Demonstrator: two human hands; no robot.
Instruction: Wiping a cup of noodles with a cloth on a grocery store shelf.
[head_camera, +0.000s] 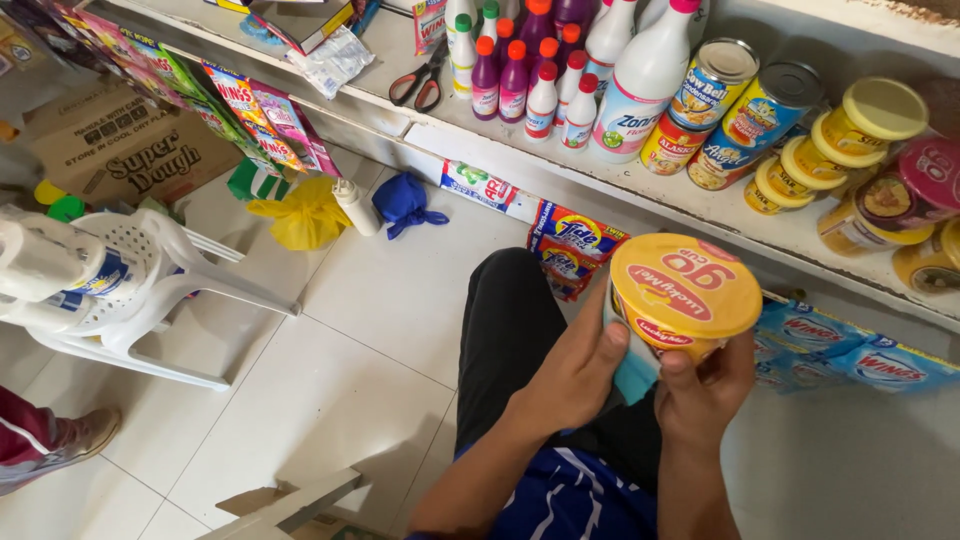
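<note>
I hold a yellow-lidded instant noodle cup in front of me, tilted so its lid faces up. My right hand grips it from below and the near side. My left hand presses against the cup's left wall, where a light blue cloth is pinched between palm and cup. My black trouser leg is under both hands.
A white shelf runs along the top with bottles, cans, yellow-lidded jars and scissors. Soap packets hang beneath its edge. A white plastic chair stands left, a cardboard box behind it. Another person's shoe shows bottom left.
</note>
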